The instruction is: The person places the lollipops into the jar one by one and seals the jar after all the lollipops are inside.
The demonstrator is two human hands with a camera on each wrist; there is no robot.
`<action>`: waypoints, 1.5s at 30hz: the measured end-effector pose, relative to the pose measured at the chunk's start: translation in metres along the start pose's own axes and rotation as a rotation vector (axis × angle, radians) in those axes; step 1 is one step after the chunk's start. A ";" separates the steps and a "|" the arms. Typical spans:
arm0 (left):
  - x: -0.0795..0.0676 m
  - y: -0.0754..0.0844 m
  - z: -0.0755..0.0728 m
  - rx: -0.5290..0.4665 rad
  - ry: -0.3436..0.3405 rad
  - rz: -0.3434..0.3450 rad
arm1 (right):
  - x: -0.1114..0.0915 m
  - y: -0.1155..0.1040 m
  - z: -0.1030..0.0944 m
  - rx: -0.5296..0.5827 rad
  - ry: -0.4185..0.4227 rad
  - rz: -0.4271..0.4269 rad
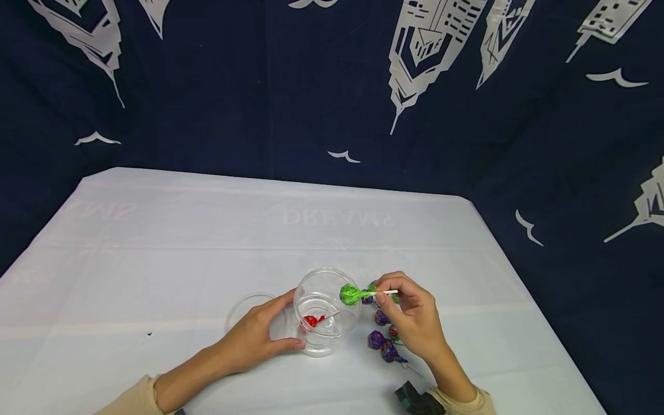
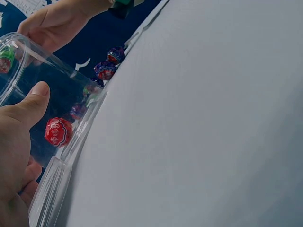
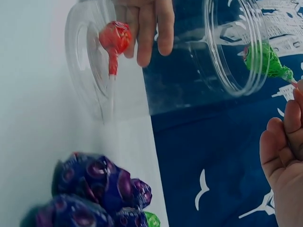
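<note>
A clear plastic jar (image 1: 324,346) stands upright on the white table, and my left hand (image 1: 261,334) holds its side, thumb toward me and fingers round the back. Inside the jar, at the bottom, lies a red-wrapped lollipop (image 2: 59,132), its white stick leaning on the wall. My right hand (image 1: 415,314) pinches the white stick of a green-wrapped lollipop (image 1: 350,294), whose head is over the jar's mouth at the right rim. Below and beside the right hand, several purple-wrapped lollipops (image 1: 376,340) lie on the table, with bits of green wrapper among them.
Behind the left hand a clear round lid (image 1: 254,297) lies flat on the table (image 1: 155,248). A dark wrist device (image 1: 417,400) sits at the right sleeve. Dark blue cloth with white building prints (image 1: 311,86) hangs behind the table.
</note>
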State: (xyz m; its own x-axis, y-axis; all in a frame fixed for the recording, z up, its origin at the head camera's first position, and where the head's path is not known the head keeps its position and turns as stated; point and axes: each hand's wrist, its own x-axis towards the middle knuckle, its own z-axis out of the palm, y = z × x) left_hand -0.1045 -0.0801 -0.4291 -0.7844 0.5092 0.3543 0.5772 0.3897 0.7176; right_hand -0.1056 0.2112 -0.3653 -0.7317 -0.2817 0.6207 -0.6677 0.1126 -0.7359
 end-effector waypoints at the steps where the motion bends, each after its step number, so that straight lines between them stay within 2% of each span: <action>1: 0.000 0.000 0.000 -0.001 -0.001 -0.001 | 0.000 0.000 0.001 0.003 -0.007 -0.001; 7: 0.000 0.000 0.000 -0.007 -0.005 -0.009 | 0.000 0.000 0.004 0.003 -0.040 -0.021; 13: 0.000 0.000 0.000 -0.007 -0.006 -0.008 | -0.002 0.003 -0.006 -0.049 0.076 -0.019; 17: -0.001 0.000 -0.001 -0.004 -0.006 -0.014 | -0.004 0.004 -0.013 -0.109 0.139 0.016; 22: 0.000 0.000 -0.001 -0.002 -0.004 -0.012 | -0.003 0.004 -0.019 -0.097 0.201 0.031; 34: 0.000 -0.002 0.001 -0.021 -0.003 -0.004 | -0.011 0.012 -0.036 -0.093 0.246 0.042; 41: 0.000 -0.001 0.000 -0.014 -0.005 -0.013 | -0.019 0.016 -0.048 -0.269 0.242 0.116; 45: 0.000 0.000 -0.001 -0.013 -0.008 -0.018 | -0.022 0.017 -0.055 -0.330 0.237 0.143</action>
State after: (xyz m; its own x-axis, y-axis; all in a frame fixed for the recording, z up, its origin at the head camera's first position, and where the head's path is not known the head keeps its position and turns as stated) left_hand -0.1046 -0.0810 -0.4292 -0.7927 0.5086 0.3362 0.5599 0.3893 0.7314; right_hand -0.1083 0.2718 -0.3770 -0.8059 -0.0191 0.5917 -0.5371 0.4439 -0.7172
